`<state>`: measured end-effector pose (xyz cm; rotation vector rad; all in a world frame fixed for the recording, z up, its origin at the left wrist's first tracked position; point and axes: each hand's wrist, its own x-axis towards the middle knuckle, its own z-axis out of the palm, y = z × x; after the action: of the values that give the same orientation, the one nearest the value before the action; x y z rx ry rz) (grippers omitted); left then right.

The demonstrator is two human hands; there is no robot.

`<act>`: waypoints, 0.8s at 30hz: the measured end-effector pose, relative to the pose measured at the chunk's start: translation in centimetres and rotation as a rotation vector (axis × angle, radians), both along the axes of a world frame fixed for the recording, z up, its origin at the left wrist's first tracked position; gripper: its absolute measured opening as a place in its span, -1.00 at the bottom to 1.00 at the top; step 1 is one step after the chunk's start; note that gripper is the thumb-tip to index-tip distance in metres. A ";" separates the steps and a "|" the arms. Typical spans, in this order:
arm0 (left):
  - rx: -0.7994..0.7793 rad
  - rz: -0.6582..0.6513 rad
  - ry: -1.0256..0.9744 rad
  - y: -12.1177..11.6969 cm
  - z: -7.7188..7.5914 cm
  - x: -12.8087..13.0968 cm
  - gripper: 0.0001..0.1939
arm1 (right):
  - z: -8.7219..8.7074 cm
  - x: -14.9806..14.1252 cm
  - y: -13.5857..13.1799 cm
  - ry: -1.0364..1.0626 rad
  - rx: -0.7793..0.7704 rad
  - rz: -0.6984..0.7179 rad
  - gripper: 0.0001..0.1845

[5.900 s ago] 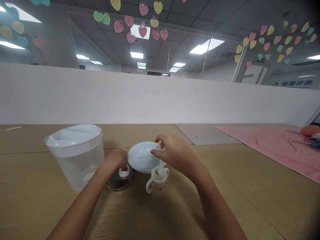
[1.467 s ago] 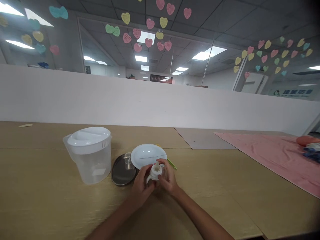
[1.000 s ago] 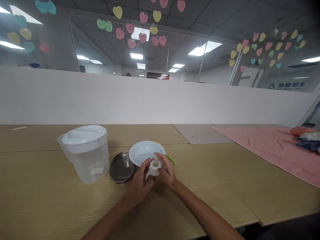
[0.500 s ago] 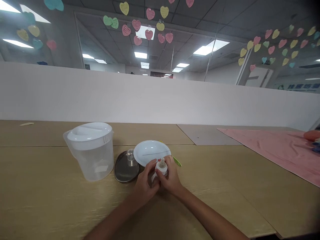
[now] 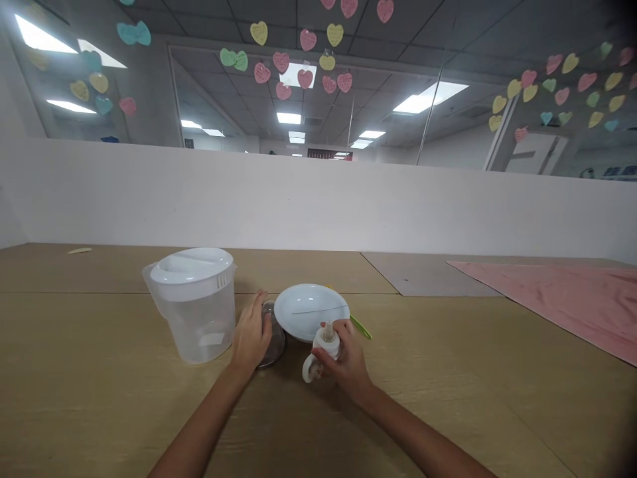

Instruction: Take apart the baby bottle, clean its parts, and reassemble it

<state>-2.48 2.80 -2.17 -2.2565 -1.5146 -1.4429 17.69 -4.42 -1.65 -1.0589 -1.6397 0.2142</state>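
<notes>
Baby bottle point(image 5: 327, 341) in closed grasp of right hand point(image 5: 351, 362); left hand point(image 5: 250, 340), spread apart, beside clear cap point(image 5: 269, 307) on metal tray point(image 5: 275, 349), contact uncertain.

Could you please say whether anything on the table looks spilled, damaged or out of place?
Nothing looks spilled or damaged, including the bottle in the right hand. Only the green strip, sticking out beside the bowl and seemingly partly hidden, looks slightly untidy.

"What did you hold?"
"My right hand point(image 5: 350, 364) gripped the handled bottle point(image 5: 327, 338), in front of the white bowl point(image 5: 309, 320)."
"And your left?"
"My left hand point(image 5: 250, 338) was spread by the clear cup point(image 5: 269, 308) on the dark tray point(image 5: 276, 348); contact was unclear."
</notes>
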 end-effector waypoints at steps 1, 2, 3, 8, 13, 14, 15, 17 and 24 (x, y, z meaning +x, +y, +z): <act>-0.061 0.015 0.039 0.5 -0.2 -0.3 -0.54 | 0.1 0.0 0.0 -0.014 -0.004 0.001 -0.70; -0.128 0.019 0.080 0.8 -0.5 -0.6 -0.50 | 0.2 0.1 0.0 -0.029 -0.009 0.006 -0.71; -0.195 0.018 0.122 1.1 -0.8 -0.8 -0.48 | 0.4 0.2 0.0 -0.044 -0.013 0.011 -0.73; -0.310 0.020 0.229 1.1 -1.1 -1.1 -0.57 | 1.0 0.3 -0.1 -0.102 -0.009 0.017 -0.75; -0.272 0.153 0.209 0.3 0.0 -0.4 -0.79 | 0.4 0.3 0.0 -0.118 0.013 -0.014 -0.72; -0.205 0.203 0.184 0.0 0.4 -0.2 -0.79 | 0.2 0.3 0.1 -0.127 0.026 -0.026 -0.69; -0.100 0.247 0.138 -0.5 0.9 0.0 -0.77 | 0.1 0.4 0.1 -0.140 0.046 -0.043 -0.64; 0.204 0.272 -0.005 -1.5 1.7 0.4 -0.70 | 0.0 0.7 0.1 -0.176 0.118 -0.100 -0.50; 0.823 -0.428 0.095 -6.0 1.2 2.6 -0.74 | 0.4 1.2 -0.7 -0.426 0.661 -0.138 -0.31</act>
<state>0.11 -3.16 -0.97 -2.0869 -0.2756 -1.6024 18.86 -5.15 -1.24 -0.7191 -1.8092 -0.6478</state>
